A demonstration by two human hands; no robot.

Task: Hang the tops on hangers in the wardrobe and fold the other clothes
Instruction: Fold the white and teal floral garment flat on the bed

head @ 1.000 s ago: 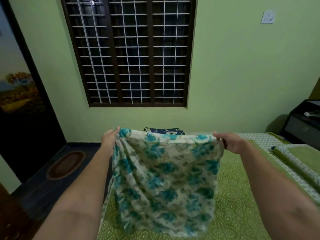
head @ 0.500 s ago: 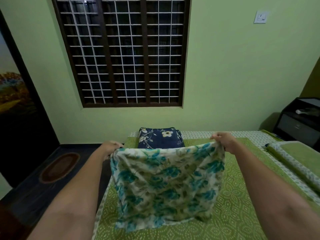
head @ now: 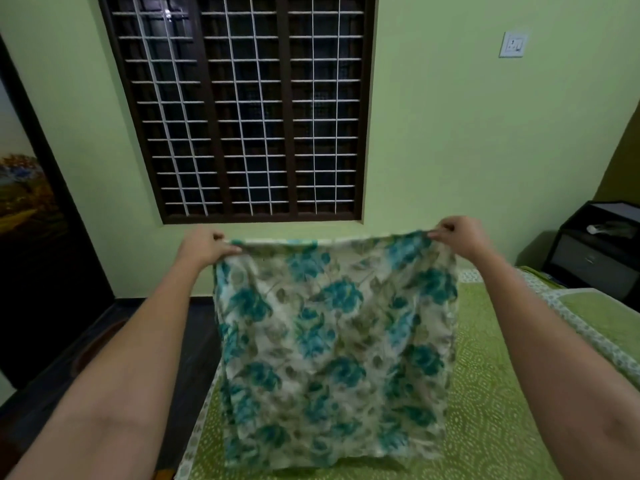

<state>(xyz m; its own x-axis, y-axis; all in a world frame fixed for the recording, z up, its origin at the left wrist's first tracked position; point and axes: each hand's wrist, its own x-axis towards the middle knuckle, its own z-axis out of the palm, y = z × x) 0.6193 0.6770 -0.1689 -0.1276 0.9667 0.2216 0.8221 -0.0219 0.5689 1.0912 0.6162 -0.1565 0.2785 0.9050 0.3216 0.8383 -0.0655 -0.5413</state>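
A cream cloth with teal flowers (head: 332, 344) hangs spread out in front of me above the green bed (head: 491, 403). My left hand (head: 202, 245) pinches its top left corner. My right hand (head: 459, 235) pinches the top right corner. The top edge is stretched taut between both hands at window-sill height, and the lower edge hangs down close to the bedspread. The cloth hides the bed's far end and whatever lies there.
A barred dark window (head: 242, 105) fills the wall ahead. A dark door with a picture (head: 27, 209) is at the left, over dark floor (head: 69, 358). A black bedside cabinet (head: 595, 251) stands at the right, with a folded green bedsheet (head: 588, 317) beside it.
Both hands have lifted the flowered cloth higher and pulled it taut. It now hides the folded navy floral garment that showed at the far end of the bed half a second ago.
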